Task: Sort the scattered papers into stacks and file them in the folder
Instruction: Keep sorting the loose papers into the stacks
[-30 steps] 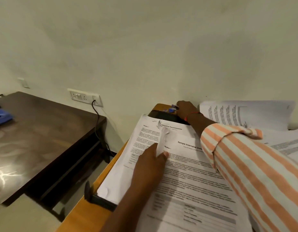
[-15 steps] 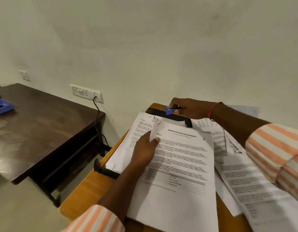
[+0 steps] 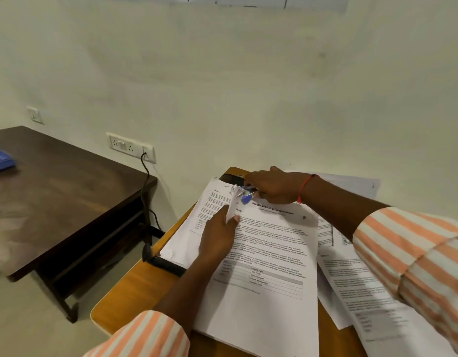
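In the head view, a stack of printed papers (image 3: 264,266) lies on a black folder (image 3: 168,264), which rests on a light wooden desk (image 3: 125,302). The left hand (image 3: 219,238) presses on the upper left part of the top sheet, and its thumb and fingers pinch a folded-up corner of paper (image 3: 231,210) that stands up from the stack. The right hand (image 3: 273,186) reaches across the far end of the stack, fingers curled closed around a small blue-tipped object (image 3: 246,198) at the top left corner of the pages, just beyond the raised corner; what the object is cannot be told. The two hands are near each other, with the lifted corner between them. More loose printed sheets (image 3: 361,287) lie overlapping to the right, partly under the striped right sleeve (image 3: 413,253). A dark wooden table (image 3: 55,199) stands apart to the left, below a wall socket (image 3: 131,148) with a black cable (image 3: 145,191) plugged in.
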Available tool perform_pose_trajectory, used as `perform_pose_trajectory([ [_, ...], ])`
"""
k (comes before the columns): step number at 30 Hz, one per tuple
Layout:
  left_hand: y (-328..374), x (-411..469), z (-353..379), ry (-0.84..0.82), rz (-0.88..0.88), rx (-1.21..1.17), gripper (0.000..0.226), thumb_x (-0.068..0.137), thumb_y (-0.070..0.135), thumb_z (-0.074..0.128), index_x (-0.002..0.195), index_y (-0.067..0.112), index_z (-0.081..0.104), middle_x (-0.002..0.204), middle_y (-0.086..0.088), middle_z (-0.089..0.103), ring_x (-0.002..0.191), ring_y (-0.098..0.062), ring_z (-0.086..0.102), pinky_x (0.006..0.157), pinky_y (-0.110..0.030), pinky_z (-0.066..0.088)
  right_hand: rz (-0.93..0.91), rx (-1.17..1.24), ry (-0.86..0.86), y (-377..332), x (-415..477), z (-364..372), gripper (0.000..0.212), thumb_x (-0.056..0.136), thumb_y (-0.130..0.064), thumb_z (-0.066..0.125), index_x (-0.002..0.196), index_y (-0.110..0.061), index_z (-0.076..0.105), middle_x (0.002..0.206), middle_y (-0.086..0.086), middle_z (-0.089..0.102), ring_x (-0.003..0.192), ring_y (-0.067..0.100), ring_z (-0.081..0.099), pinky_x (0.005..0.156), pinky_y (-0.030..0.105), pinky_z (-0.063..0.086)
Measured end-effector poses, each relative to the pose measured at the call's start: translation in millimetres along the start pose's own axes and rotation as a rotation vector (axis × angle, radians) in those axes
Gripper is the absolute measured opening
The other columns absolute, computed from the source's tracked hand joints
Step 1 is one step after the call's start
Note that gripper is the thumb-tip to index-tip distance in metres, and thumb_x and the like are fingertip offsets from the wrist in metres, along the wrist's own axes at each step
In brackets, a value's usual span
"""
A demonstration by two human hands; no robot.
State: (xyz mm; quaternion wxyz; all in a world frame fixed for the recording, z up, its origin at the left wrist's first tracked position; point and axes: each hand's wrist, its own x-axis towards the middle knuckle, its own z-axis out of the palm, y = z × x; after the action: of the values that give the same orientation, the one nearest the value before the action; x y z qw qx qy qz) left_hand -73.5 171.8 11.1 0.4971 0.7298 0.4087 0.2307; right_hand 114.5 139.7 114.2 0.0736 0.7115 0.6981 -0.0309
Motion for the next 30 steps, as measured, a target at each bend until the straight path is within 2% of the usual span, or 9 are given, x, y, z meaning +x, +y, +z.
perform_pose_trajectory([
  [2, -0.5, 1.1, 1.0, 0.0, 0.0, 0.013, 0.057, 0.106, 0.045, 0.044, 0.159, 0.027, 0.03, 0.164, 0.001, 0.032, 0.148, -0.026, 0.038, 0.118, -0.049, 0.032, -0.023, -0.012, -0.021, -2.3, -0.3, -4.2, 0.027, 0.102, -0.019, 0.047, 0.129, -0.024, 0.045, 0.112, -0.015, 0.053, 0.1, 0.019, 0.05, 0.093, 0.036, 0.03],
  [4, -1.9, 2.2, 1.1, -0.001, -0.001, 0.022, 0.058, 0.106, 0.045, 0.044, 0.159, 0.027, 0.029, 0.165, 0.001, 0.031, 0.148, -0.026, 0.036, 0.119, -0.049, 0.031, -0.039, -0.072, -0.069, -4.6, 2.1, -8.4, 0.033, 0.103, -0.031, 0.048, 0.134, -0.022, 0.046, 0.123, -0.005, 0.056, 0.105, 0.02, 0.051, 0.095, 0.036, 0.031],
  [6, -2.6, 2.9, 1.2, -0.009, 0.003, 0.026, 0.058, 0.106, 0.046, 0.044, 0.159, 0.027, 0.028, 0.165, 0.001, 0.031, 0.149, -0.026, 0.035, 0.12, -0.049, 0.029, -0.046, -0.112, -0.103, -3.7, 5.2, -8.3, 0.046, 0.1, -0.052, 0.048, 0.134, -0.021, 0.049, 0.122, 0.0, 0.057, 0.107, 0.023, 0.054, 0.099, 0.04, 0.035],
  [11, -3.0, 2.4, 1.3, -0.025, 0.019, 0.039, 0.058, 0.107, 0.045, 0.043, 0.159, 0.027, 0.028, 0.166, 0.001, 0.029, 0.15, -0.026, 0.033, 0.12, -0.049, 0.027, -0.065, -0.202, -0.12, 3.3, 13.1, -4.3, 0.056, 0.091, -0.069, 0.05, 0.125, -0.025, 0.053, 0.112, -0.006, 0.057, 0.099, 0.02, 0.055, 0.099, 0.042, 0.039],
  [15, -5.4, 3.1, 1.9, -0.03, 0.025, 0.04, 0.058, 0.106, 0.045, 0.043, 0.159, 0.027, 0.029, 0.165, 0.002, 0.029, 0.15, -0.026, 0.033, 0.12, -0.049, 0.028, -0.066, -0.111, -0.131, 0.9, 15.3, -10.4, 0.058, 0.09, -0.065, 0.058, 0.133, -0.027, 0.053, 0.11, -0.012, 0.051, 0.1, 0.014, 0.047, 0.097, 0.033, 0.033],
  [20, -5.5, 4.5, 2.0, -0.027, 0.027, 0.033, 0.056, 0.106, 0.045, 0.044, 0.158, 0.027, 0.031, 0.165, 0.002, 0.031, 0.149, -0.026, 0.035, 0.12, -0.05, 0.029, -0.077, -0.057, -0.136, -3.9, 21.7, -14.2, 0.056, 0.088, -0.06, 0.066, 0.129, -0.022, 0.059, 0.099, -0.012, 0.049, 0.096, 0.015, 0.049, 0.08, 0.027, 0.034],
  [22, -5.8, 5.1, 2.3, -0.027, 0.027, 0.022, 0.056, 0.106, 0.046, 0.044, 0.158, 0.028, 0.032, 0.164, 0.002, 0.033, 0.148, -0.026, 0.037, 0.119, -0.05, 0.03, -0.076, -0.025, -0.133, -3.7, 23.9, -14.7, 0.052, 0.086, -0.059, 0.069, 0.122, -0.022, 0.063, 0.094, -0.012, 0.05, 0.093, 0.016, 0.051, 0.077, 0.028, 0.036],
  [26, -6.0, 4.7, 2.2, -0.031, 0.007, 0.027, 0.057, 0.106, 0.047, 0.045, 0.158, 0.029, 0.032, 0.165, 0.002, 0.031, 0.148, -0.025, 0.036, 0.12, -0.049, 0.029, -0.079, -0.001, -0.118, -3.8, 24.7, -13.5, 0.032, 0.083, -0.058, 0.073, 0.082, -0.031, 0.055, 0.082, -0.005, 0.058, 0.079, 0.019, 0.055, 0.069, 0.031, 0.041],
  [30, -5.7, 5.2, 2.3, -0.042, 0.008, 0.04, 0.056, 0.105, 0.047, 0.044, 0.157, 0.029, 0.032, 0.165, 0.003, 0.031, 0.149, -0.026, 0.036, 0.12, -0.05, 0.029, -0.063, 0.01, -0.116, -5.7, 23.5, -14.1, 0.037, 0.083, -0.057, 0.073, 0.081, -0.024, 0.056, 0.08, -0.003, 0.057, 0.076, 0.018, 0.053, 0.066, 0.029, 0.038],
])
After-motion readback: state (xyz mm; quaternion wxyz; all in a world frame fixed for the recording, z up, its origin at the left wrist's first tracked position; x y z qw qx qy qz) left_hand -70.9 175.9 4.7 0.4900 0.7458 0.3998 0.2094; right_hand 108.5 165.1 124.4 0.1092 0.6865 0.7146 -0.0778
